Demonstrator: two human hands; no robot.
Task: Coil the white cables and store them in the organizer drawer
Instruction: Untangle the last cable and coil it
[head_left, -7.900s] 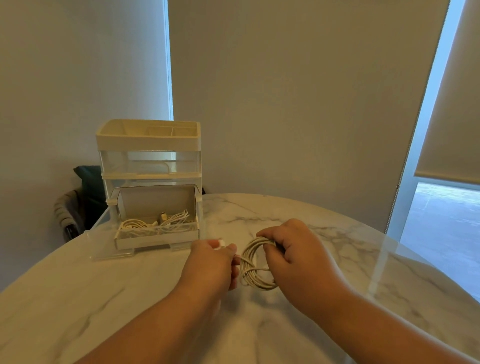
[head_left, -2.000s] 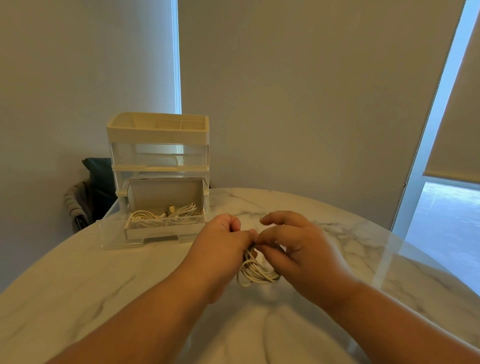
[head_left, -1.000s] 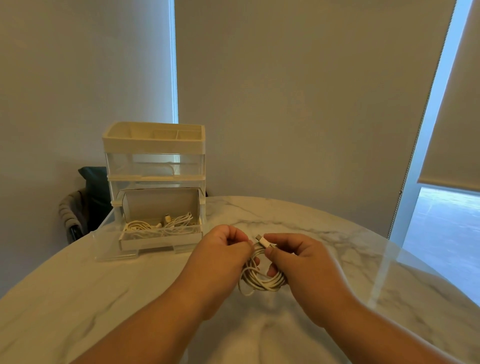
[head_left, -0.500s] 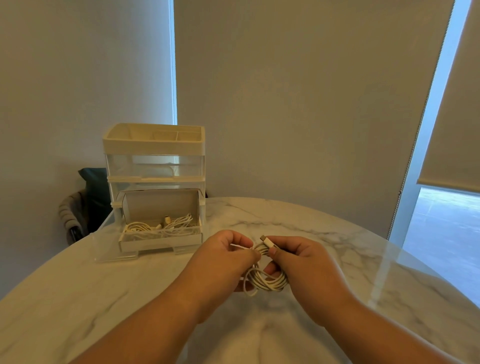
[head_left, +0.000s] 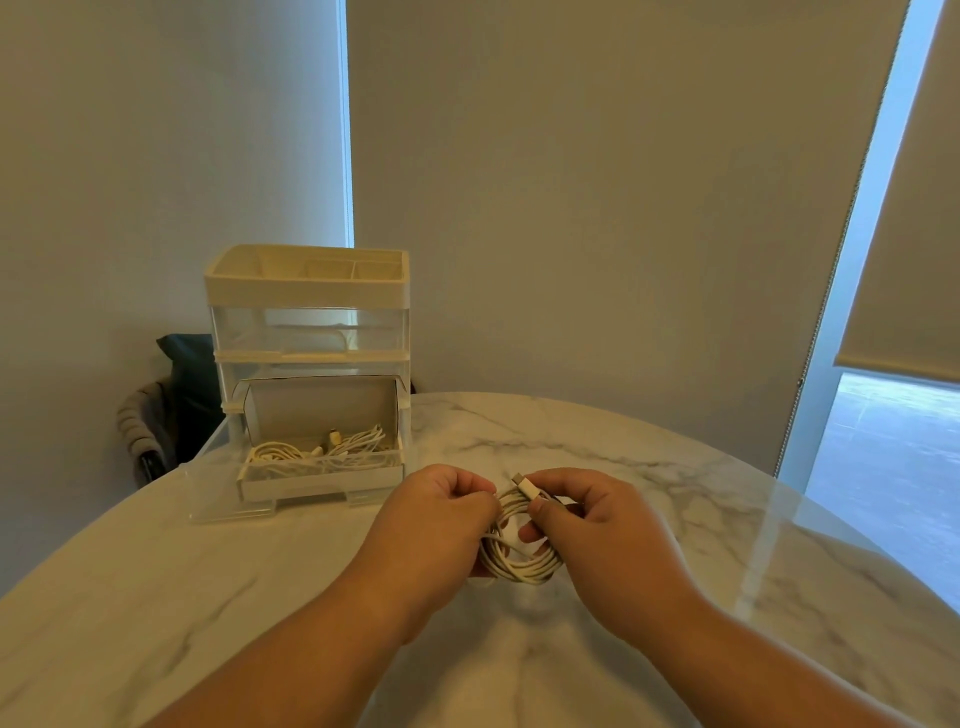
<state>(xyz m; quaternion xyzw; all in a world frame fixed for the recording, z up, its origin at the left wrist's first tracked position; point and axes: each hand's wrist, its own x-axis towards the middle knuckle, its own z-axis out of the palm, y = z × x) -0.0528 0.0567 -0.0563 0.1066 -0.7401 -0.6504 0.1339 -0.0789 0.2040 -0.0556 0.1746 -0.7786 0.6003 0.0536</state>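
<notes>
My left hand (head_left: 436, 525) grips one side of the coiled white cable (head_left: 519, 566). My right hand (head_left: 597, 535) pinches its plug end (head_left: 522, 480), which points up and away. The loops hang between them over the marble table (head_left: 156, 597). Beyond bare tabletop, the organizer's (head_left: 306, 322) open bottom drawer (head_left: 322, 475) holds other white cables (head_left: 322, 449).

Text: none legible | Surfaces in view: organizer (head_left: 306, 297) at left centre, white cable (head_left: 521, 570) at lower centre, table (head_left: 156, 597) | Labels, brands, numbers, signs: none readable on any of them
</notes>
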